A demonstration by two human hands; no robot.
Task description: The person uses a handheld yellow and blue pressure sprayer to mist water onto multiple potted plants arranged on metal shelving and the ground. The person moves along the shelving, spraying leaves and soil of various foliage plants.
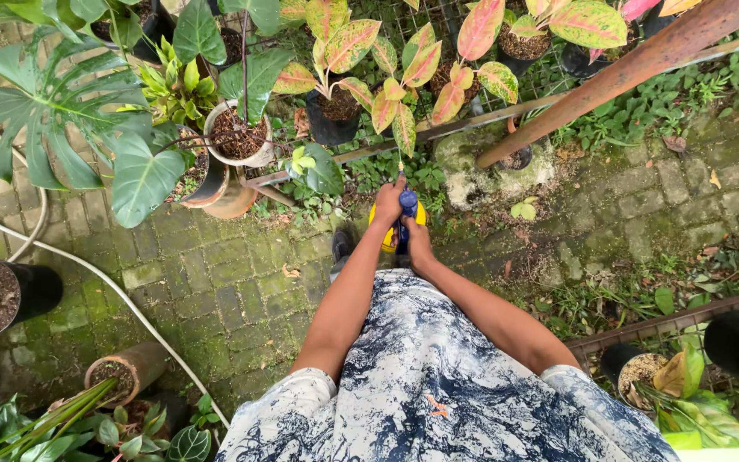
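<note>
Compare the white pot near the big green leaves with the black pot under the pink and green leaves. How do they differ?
The white pot is pale and round, and its brown soil surface shows plainly; the black pot is dark, with much of its soil under leaves. The white pot carries plain dark green leaves; the black pot carries pink, yellow and green ones. Both stand upright beyond the hands, each with one plant.

1. We see a yellow spray bottle [397, 224] with a blue top.
2. Our shirt [429, 376] is white with dark blue marbling.
3. The leaves [404, 64] are pink-and-green speckled.
4. The paving [215, 282] is mossy green.
</note>
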